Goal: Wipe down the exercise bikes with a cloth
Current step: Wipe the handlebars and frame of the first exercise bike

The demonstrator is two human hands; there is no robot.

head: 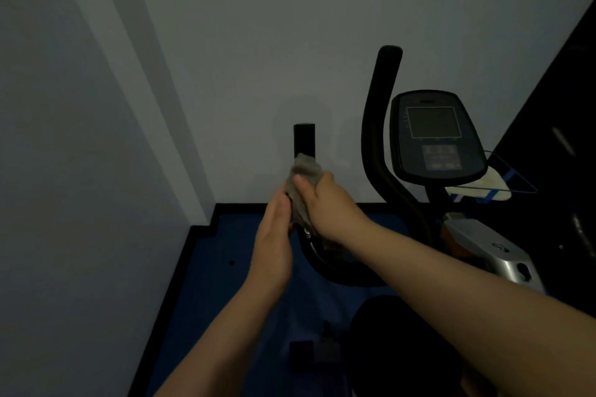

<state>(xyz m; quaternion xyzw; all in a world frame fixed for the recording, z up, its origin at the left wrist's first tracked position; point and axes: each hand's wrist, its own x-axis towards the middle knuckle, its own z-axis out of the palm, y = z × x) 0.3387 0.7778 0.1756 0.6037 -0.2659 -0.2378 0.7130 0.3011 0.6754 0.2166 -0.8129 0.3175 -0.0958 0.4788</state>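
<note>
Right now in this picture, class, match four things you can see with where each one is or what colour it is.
Things:
1. cloth
2. console
3. floor mat
4. left hand

Descriptions:
A. blue
B. wrapped round the left handlebar
C. right of the taller handlebar
D. below the cloth, beside the right hand

Pairs: 1-B, 2-C, 3-A, 4-D

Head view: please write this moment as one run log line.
step: wiping left handlebar | right hand: grips cloth around bar | left hand: flat beside bar | console: untouched
</note>
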